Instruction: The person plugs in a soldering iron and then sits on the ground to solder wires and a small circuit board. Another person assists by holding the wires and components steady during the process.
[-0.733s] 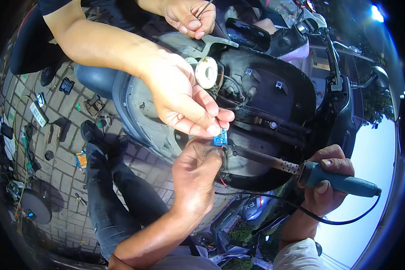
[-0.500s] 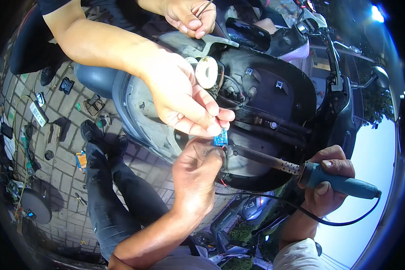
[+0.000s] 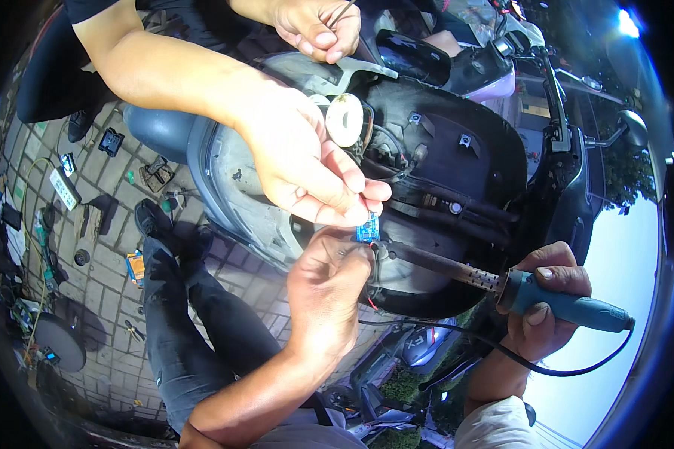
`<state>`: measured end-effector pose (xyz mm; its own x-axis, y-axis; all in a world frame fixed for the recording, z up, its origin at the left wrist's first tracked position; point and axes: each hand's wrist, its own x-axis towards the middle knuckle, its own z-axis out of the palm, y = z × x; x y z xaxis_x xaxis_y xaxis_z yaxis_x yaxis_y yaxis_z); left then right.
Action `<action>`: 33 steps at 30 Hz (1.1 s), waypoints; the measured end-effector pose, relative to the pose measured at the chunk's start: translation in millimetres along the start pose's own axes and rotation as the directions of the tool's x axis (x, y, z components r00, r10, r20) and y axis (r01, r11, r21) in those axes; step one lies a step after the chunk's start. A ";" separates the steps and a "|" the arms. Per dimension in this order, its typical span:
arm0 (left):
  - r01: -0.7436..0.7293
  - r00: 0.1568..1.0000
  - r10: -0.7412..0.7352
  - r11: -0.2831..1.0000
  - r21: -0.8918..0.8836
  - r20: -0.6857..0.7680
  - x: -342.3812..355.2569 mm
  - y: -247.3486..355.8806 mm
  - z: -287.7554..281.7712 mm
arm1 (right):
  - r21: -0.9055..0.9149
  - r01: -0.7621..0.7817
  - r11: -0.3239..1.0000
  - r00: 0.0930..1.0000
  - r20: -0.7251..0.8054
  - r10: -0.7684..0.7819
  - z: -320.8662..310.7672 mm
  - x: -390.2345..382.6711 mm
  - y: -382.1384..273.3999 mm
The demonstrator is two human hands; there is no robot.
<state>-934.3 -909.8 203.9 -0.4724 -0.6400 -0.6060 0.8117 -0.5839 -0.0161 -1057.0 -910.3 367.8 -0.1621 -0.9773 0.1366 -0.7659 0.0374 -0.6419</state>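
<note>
My right hand (image 3: pixel 543 333) is closed round the teal handle of a soldering iron (image 3: pixel 445 266). The iron points left, its tip at the lower edge of a small blue circuit board (image 3: pixel 368 228); whether it touches cannot be told. My left hand (image 3: pixel 322 292) pinches thin wires right beside the tip, and a red wire (image 3: pixel 372 302) hangs below the fingertips. Another person's hand (image 3: pixel 299 165) comes from the upper left and grips the board's top edge. That person's other hand (image 3: pixel 318 30) holds a thin dark rod at the top.
Beneath the hands lies an opened scooter body (image 3: pixel 464 172) with exposed cables and a round cream part (image 3: pixel 344 120). The iron's black cord (image 3: pixel 494 344) loops under my right hand. On the paving at left are a white power strip (image 3: pixel 65 188), pliers (image 3: pixel 134 331) and an orange box (image 3: pixel 135 268).
</note>
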 end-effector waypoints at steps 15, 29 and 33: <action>-0.004 1.000 0.003 1.000 -0.013 -0.023 0.2 1.1 4.7 | 0.029 0.014 0.999 1.000 0.013 -0.015 -1.1 -0.5 2.1; -0.014 0.999 0.013 1.000 -0.005 -0.043 0.5 -0.7 6.7 | 0.001 0.023 1.000 1.000 -0.015 -0.023 1.1 0.4 1.9; -0.010 0.999 0.010 1.000 0.016 -0.039 0.3 -0.5 5.7 | -0.004 0.021 1.000 1.000 -0.023 -0.021 1.9 -0.2 2.0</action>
<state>-936.8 -912.6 208.2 -0.4503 -0.6263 -0.6364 0.8108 -0.5853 0.0024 -1057.2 -910.4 365.1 -0.1605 -0.9728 0.1673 -0.7714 0.0178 -0.6361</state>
